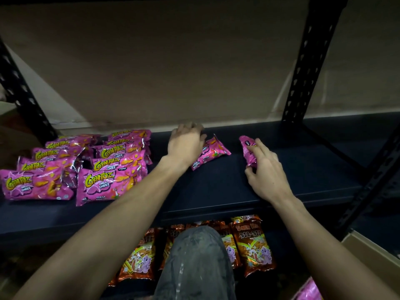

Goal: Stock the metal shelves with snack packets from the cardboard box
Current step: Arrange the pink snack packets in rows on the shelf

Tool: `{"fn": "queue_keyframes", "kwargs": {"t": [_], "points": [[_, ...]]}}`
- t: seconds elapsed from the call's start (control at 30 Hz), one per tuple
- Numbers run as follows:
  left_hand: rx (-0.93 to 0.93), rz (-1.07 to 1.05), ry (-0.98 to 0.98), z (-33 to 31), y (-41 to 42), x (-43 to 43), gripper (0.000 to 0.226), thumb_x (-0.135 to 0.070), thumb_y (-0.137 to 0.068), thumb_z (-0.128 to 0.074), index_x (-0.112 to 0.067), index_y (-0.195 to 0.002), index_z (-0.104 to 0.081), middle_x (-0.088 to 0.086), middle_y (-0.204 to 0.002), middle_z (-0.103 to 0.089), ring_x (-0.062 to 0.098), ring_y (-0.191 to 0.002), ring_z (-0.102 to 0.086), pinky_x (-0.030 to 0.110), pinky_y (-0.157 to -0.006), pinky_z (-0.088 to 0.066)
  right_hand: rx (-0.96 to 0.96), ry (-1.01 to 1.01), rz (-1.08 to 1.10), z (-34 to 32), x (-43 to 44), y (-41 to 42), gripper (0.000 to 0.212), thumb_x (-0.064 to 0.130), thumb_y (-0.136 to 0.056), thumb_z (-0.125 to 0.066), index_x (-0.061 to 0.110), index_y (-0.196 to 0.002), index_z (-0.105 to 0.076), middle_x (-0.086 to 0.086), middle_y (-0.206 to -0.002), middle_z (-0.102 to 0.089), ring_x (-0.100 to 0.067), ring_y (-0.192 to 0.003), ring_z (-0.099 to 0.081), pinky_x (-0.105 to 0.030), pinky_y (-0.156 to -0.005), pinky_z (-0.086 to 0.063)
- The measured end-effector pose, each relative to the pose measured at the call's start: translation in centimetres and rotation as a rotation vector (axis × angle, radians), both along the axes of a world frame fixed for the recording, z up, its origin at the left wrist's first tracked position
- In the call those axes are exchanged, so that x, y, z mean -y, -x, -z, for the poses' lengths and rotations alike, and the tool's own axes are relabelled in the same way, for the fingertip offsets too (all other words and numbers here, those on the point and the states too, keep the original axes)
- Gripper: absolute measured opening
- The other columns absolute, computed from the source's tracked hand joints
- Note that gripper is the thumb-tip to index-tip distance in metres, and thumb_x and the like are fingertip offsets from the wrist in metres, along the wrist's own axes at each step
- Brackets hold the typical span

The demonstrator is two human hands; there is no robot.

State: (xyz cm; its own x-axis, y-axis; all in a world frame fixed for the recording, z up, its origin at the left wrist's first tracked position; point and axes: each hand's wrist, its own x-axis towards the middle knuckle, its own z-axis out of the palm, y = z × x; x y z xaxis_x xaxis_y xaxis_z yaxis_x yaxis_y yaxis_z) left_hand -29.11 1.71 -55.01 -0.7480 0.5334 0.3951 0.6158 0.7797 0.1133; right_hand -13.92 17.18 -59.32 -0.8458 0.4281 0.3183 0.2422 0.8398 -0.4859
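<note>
Meanwhile the right hand [264, 169] pinched a pink packet [247, 149] between thumb and fingers, well right of the stacked packets [91, 167] on the metal shelf [216, 188]. Nearer those, the left hand [185, 146] covered one end of a second packet [213, 153] lying flat; with its fingers blurred, its grip could not be told.

Stacked packets [86, 167] sit on the shelf [216, 191] at the left of the frame. Centre frame, my left hand [186, 146] touches a single packet [213, 153]. Just right of it, my right hand [266, 172] grips a second packet [247, 150]. On the level below, more packets [249, 245] lie beyond my knee [199, 256]. The box [368, 254] sits lower right.
</note>
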Motion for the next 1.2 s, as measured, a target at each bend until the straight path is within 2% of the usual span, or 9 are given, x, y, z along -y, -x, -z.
{"fn": "queue_keyframes", "kwargs": {"t": [0.07, 0.13, 0.23, 0.43, 0.6, 0.93, 1.2], "points": [[-0.103, 0.003, -0.029, 0.5, -2.3, -0.3, 0.032, -0.031, -0.1, -0.047, -0.015, -0.125, -0.06, 0.009, -0.127, -0.055, 0.03, -0.118, -0.048, 0.039, -0.096, -0.037, 0.005, -0.006, 0.002, 0.1, 0.1, 0.0, 0.064, 0.013, -0.091, -0.061, 0.02, -0.151, -0.037, 0.001, -0.164, -0.019, -0.026, -0.145, -0.026, -0.046, -0.114, -0.029], [-0.118, 0.009, 0.053, 1.3, -4.5, -0.8, 0.034, -0.034, -0.1, -0.046, -0.015, -0.126, -0.059, 0.01, -0.129, -0.053, 0.03, -0.118, -0.047, 0.039, -0.096, -0.036, 0.011, -0.015, 0.004, 0.1, 0.2, -0.1, 0.065, 0.014, -0.092, -0.062, 0.02, -0.151, -0.037, 0.002, -0.165, -0.019, -0.025, -0.145, -0.025, -0.045, -0.114, -0.029], [-0.056, -0.032, 0.183, 3.0, -5.9, -1.1, 0.046, -0.044, -0.101, -0.042, -0.011, -0.132, -0.053, 0.011, -0.136, -0.047, 0.031, -0.124, -0.043, 0.04, -0.102, -0.033, 0.031, -0.037, 0.007, 0.2, 0.2, 0.0, 0.065, 0.016, -0.092, -0.062, 0.02, -0.151, -0.036, 0.001, -0.165, -0.018, -0.025, -0.147, -0.024, -0.045, -0.116, -0.028], [0.09, -0.125, 0.224, 2.9, -3.5, -0.4, 0.056, -0.046, -0.102, -0.038, -0.012, -0.145, -0.039, 0.01, -0.152, -0.036, 0.036, -0.136, -0.036, 0.045, -0.11, -0.03, 0.042, -0.049, 0.002, 0.2, 0.4, 0.0, 0.064, 0.017, -0.093, -0.061, 0.021, -0.151, -0.035, 0.001, -0.165, -0.018, -0.024, -0.148, -0.022, -0.046, -0.117, -0.029], [0.178, -0.211, 0.201, 2.8, -0.3, 0.3, 0.056, -0.043, -0.102, -0.039, -0.011, -0.147, -0.037, 0.011, -0.151, -0.037, 0.037, -0.136, -0.038, 0.051, -0.114, -0.026, 0.034, -0.045, -0.004, 0.2, 0.5, 0.0, 0.064, 0.017, -0.093, -0.061, 0.021, -0.151, -0.037, 0.001, -0.164, -0.02, -0.023, -0.148, -0.022, -0.046, -0.117, -0.028], [0.275, -0.281, 0.174, 3.2, 3.7, 0.7, 0.059, -0.041, -0.103, -0.035, -0.012, -0.153, -0.024, 0.011, -0.16, -0.022, 0.036, -0.145, -0.024, 0.051, -0.118, -0.018, 0.027, -0.036, -0.009, 0.3, 0.3, -0.2, 0.062, 0.018, -0.094, -0.061, 0.022, -0.151, -0.037, 0.003, -0.164, -0.019, -0.021, -0.148, -0.021, -0.044, -0.116, -0.027], [0.268, -0.27, 0.141, 2.6, 3.6, 0.7, 0.053, -0.039, -0.104, -0.033, -0.011, -0.149, -0.033, 0.011, -0.157, -0.031, 0.035, -0.142, -0.03, 0.049, -0.118, -0.02, -0.001, 0.009, -0.039, 0.4, 0.0, -0.1, 0.062, 0.013, -0.093, -0.061, 0.022, -0.15, -0.038, 0.005, -0.165, -0.018, -0.02, -0.148, -0.02, -0.044, -0.116, -0.03]]}}
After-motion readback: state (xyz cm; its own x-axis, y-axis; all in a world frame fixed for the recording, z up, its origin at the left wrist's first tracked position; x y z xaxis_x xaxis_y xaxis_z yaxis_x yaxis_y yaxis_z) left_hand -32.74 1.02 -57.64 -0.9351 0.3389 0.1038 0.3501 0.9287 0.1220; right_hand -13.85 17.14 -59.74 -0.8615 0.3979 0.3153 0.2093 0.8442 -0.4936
